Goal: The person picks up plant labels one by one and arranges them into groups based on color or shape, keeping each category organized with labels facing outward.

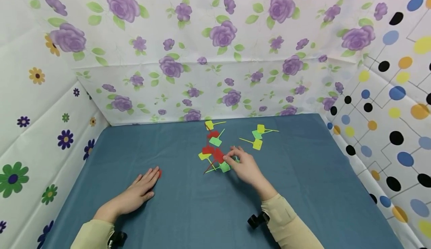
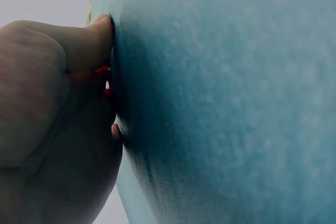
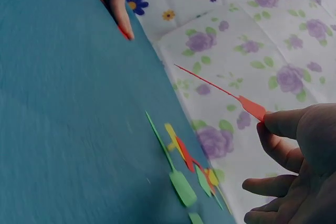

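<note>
In the head view my right hand (image 1: 247, 168) pinches a red cable tie tag (image 1: 219, 156) by the edge of its flat head, between thumb and index finger. The right wrist view shows this tag (image 3: 252, 108) raised, its thin strap pointing away from the fingers. Beneath and around it lie a green tag (image 1: 225, 167), a yellow tag (image 1: 204, 156) and another red tag (image 1: 208, 150). My left hand (image 1: 134, 193) rests palm down on the blue cloth with fingers extended. A red piece (image 1: 160, 174) peeks out at its fingertips, mostly hidden under them.
Farther back lie a green tag (image 1: 215, 141), a red tag (image 1: 213, 134) and a yellow tag (image 1: 209, 125). To the right, two yellow tags (image 1: 257, 144) and a green tag (image 1: 257, 134) sit together. Patterned curtains (image 1: 202, 92) border the blue table (image 1: 188, 215) at back and sides.
</note>
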`<state>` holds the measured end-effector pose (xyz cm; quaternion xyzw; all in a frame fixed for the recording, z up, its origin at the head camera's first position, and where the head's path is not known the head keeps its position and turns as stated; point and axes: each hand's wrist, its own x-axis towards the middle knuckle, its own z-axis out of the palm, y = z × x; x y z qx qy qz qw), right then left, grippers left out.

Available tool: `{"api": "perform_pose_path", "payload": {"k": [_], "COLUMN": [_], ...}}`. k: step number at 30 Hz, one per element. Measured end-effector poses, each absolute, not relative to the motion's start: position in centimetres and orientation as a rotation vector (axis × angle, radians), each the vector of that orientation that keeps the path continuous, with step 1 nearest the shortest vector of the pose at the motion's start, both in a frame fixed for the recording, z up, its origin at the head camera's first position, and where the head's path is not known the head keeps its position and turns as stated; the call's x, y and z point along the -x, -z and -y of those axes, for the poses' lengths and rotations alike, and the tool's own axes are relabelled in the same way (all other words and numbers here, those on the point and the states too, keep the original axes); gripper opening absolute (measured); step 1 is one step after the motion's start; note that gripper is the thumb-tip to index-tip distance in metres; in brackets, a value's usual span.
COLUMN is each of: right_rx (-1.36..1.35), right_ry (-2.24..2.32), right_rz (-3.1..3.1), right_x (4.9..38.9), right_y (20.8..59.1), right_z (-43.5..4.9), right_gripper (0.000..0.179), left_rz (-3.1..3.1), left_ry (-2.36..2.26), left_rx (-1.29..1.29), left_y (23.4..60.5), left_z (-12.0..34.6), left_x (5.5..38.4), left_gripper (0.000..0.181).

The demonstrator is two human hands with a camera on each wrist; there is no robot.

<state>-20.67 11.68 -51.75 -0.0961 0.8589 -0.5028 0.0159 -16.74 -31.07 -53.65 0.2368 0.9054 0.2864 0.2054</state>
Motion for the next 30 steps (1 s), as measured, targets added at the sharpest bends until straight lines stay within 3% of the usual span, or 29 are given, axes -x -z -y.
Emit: {"api": "perform_pose_path", "payload": {"k": [16, 30], "right_rx": [0.543, 0.594], "right_ry": [1.489, 1.358], "right_rz": [-2.562, -2.59], "right_x": [20.4, 21.3], "right_y": [53.1, 53.7], "right_z": [-4.2, 0.8], "right_gripper": [0.021, 0.024], "left_rz": [-2.556, -2.564], "left_ry": [-0.788, -0.775], "left_rx": [-0.67, -0.645], "left_y": [53.7, 53.7], "left_z": [31.1, 31.1], "left_x": [16.7, 16.6], "left_gripper": [0.073, 0.073]}}
